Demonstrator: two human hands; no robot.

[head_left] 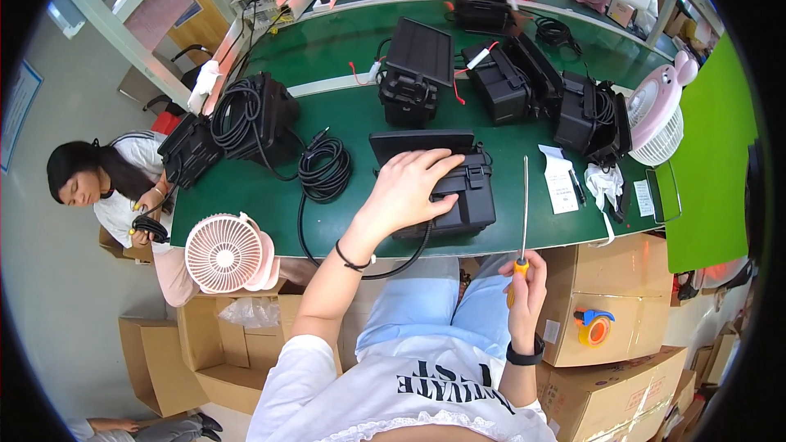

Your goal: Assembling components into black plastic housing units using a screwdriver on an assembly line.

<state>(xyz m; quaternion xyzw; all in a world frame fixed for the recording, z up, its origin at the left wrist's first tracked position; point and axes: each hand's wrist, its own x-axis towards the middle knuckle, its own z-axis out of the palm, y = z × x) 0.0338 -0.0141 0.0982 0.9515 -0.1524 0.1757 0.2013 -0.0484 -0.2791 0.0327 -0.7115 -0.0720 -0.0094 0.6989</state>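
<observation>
My left hand [417,187] lies across the top of a black plastic case [467,209], its fingers spread and stretched over the body. The case stands at the table's near edge, its lid [409,146] raised at the back. A black cable leads from it into a coil [325,170] on its left. In my right hand [528,282] is a screwdriver [521,266] with a yellow handle. Its long shaft points up, to the right of the case and apart from it.
More black cases [416,65] stand on the green table [352,106]. Paper slips [560,184] and a pink fan [659,106] are at the right. Another pink fan [225,254] is at the near left. A seated person [123,164] handles cable. Cardboard boxes [610,278] stand below.
</observation>
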